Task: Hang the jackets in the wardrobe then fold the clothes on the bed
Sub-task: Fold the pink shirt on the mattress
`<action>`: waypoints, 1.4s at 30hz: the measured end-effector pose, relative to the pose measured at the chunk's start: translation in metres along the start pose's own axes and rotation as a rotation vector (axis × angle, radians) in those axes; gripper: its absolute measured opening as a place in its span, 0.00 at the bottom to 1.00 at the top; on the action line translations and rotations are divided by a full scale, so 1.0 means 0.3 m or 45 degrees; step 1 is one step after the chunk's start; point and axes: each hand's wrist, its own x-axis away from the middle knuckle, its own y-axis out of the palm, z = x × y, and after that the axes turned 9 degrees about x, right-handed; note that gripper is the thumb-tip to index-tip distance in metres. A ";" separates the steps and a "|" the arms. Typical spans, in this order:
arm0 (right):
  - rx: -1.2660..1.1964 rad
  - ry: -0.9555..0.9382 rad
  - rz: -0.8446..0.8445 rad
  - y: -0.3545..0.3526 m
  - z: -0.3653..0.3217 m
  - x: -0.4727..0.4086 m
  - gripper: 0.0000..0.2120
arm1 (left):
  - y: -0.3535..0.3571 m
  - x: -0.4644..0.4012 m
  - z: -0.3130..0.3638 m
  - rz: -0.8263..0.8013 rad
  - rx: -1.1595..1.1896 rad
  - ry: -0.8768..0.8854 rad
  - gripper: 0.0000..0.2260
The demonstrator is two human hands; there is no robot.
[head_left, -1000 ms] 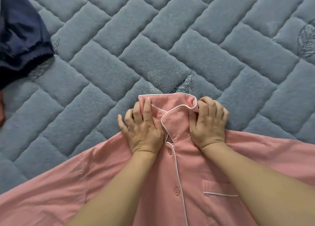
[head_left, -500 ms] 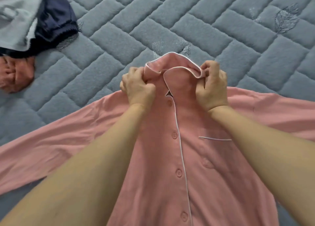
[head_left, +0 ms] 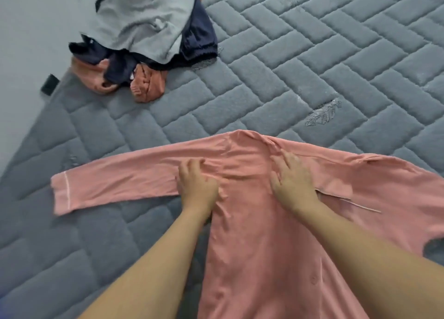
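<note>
A pink long-sleeved pyjama shirt lies spread on the grey quilted bed, its plain side up and the collar end pointing away from me. Its left sleeve stretches out flat to the left and ends in a white-piped cuff. My left hand rests at the left shoulder with its fingers curled into bunched fabric. My right hand lies flat on the cloth near the collar, fingers spread. The right sleeve runs out of view at the right edge.
A loose pile sits at the far left of the bed: a grey garment on top, a navy one under it, and an orange-pink piece at the front. The mattress edge with a black tag runs along the left.
Both hands have let go of the raised collar. The shirt now lies with its buttoned front turned down, and the hands rest on it. The view has swung up and left, showing the pile.
</note>
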 end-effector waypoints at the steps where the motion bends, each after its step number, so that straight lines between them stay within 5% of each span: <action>1: 0.009 -0.097 -0.085 0.017 -0.114 -0.026 0.24 | -0.080 -0.026 -0.052 0.165 0.061 -0.214 0.22; 4: -0.022 -0.292 -0.299 0.086 -0.450 -0.069 0.27 | -0.318 -0.101 -0.218 0.597 0.545 -0.856 0.22; 6: 0.024 -0.372 -0.435 0.144 -0.631 -0.078 0.27 | -0.439 -0.137 -0.318 0.696 1.072 -1.052 0.21; 9: 0.209 -0.358 -0.663 0.265 -0.767 -0.076 0.29 | -0.549 -0.176 -0.405 0.656 1.487 -1.094 0.11; 12: 0.348 -0.347 -0.648 0.371 -0.774 -0.066 0.34 | -0.577 -0.228 -0.443 0.672 1.611 -1.123 0.03; 16: 0.200 -0.431 -0.634 0.363 -0.745 -0.074 0.32 | -0.581 -0.263 -0.448 0.749 1.627 -1.135 0.08; 19: -0.051 -0.431 -0.406 0.260 -0.642 -0.041 0.28 | -0.561 -0.263 -0.386 0.917 1.427 -0.969 0.18; 22: -0.069 -0.222 -0.309 0.159 -0.429 0.018 0.28 | -0.497 -0.253 -0.241 0.945 0.987 -0.689 0.16; 28: -0.095 0.215 -0.310 -0.003 0.150 0.073 0.25 | -0.129 -0.126 0.184 0.492 0.436 -0.023 0.04; 33: -0.372 0.416 -0.115 -0.075 0.537 0.186 0.19 | 0.334 0.137 0.467 0.072 0.447 0.464 0.03; 36: -0.557 0.758 -0.025 -0.089 0.763 0.262 0.17 | 0.609 0.328 0.547 -0.309 0.333 0.617 0.11; 39: -0.892 1.304 0.141 -0.094 0.969 0.340 0.16 | 0.808 0.489 0.506 -0.715 -0.281 0.726 0.18; 42: -1.324 1.683 0.349 -0.095 1.132 0.403 0.08 | 0.880 0.578 0.444 -0.659 -0.790 0.732 0.23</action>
